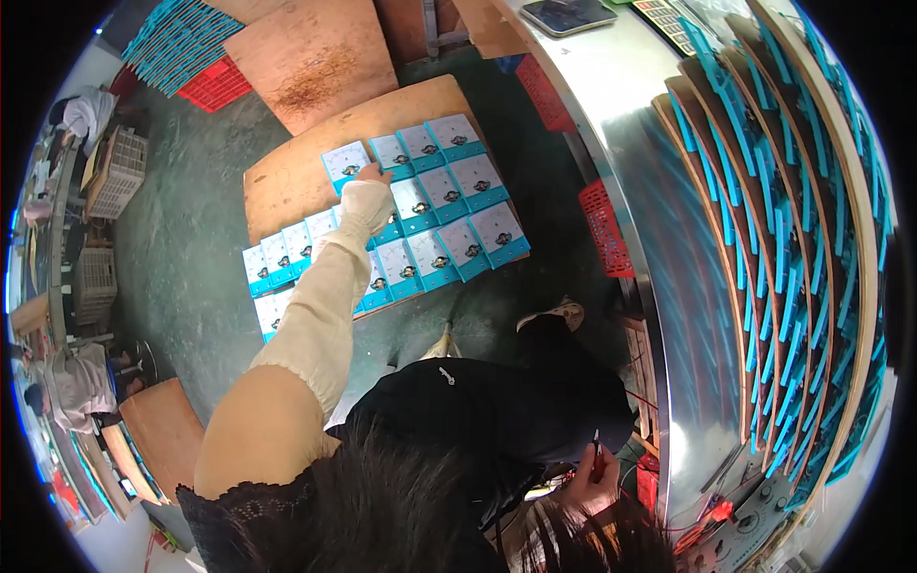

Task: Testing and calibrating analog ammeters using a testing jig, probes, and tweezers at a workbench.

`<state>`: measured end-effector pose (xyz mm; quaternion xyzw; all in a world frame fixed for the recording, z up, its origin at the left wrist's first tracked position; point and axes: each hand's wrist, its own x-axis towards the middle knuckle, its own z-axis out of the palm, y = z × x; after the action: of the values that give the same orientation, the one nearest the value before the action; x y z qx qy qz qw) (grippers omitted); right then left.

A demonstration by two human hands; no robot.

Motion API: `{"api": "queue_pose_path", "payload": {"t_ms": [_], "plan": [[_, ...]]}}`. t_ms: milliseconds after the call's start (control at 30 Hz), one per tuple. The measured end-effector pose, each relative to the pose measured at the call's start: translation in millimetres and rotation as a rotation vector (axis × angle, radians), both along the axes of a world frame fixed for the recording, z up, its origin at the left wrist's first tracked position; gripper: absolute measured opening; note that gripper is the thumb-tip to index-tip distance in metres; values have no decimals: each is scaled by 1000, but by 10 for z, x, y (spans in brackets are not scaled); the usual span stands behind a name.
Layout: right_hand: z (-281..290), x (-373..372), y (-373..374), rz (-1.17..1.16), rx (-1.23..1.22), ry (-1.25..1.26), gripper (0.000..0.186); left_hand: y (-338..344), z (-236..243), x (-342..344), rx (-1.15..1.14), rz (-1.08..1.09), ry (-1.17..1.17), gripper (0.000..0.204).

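Observation:
Rows of panel meters, with white scale faces, dark round movements and teal lower parts, lie on a wooden board ahead of me. My left hand, under a cream sleeve, reaches out over them. Its fingers are closed at the right edge of one panel meter, which lies slightly askew at the far end of the rows. My forearm hides part of the middle rows. Low on the right, near my lap, my right hand grips a thin tool with a dark red handle and a pointed metal tip.
Right of me runs a metal-topped bench bearing stacked boards of teal parts. A phone lies at its far end. Red crates stand below. Another wooden board leans beyond. People work at the far left.

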<state>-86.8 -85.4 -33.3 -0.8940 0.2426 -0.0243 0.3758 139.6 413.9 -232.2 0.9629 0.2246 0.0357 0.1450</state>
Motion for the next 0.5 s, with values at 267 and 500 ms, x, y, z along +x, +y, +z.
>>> {"api": "queue_pose_path", "payload": {"t_ms": [267, 500], "plan": [[-153, -107, -237, 100, -164, 113, 26, 313, -179, -45, -12, 103, -162, 40], [-254, -222, -428, 210, -232, 78, 22, 626, 65, -385, 363, 211, 98, 45]]}}
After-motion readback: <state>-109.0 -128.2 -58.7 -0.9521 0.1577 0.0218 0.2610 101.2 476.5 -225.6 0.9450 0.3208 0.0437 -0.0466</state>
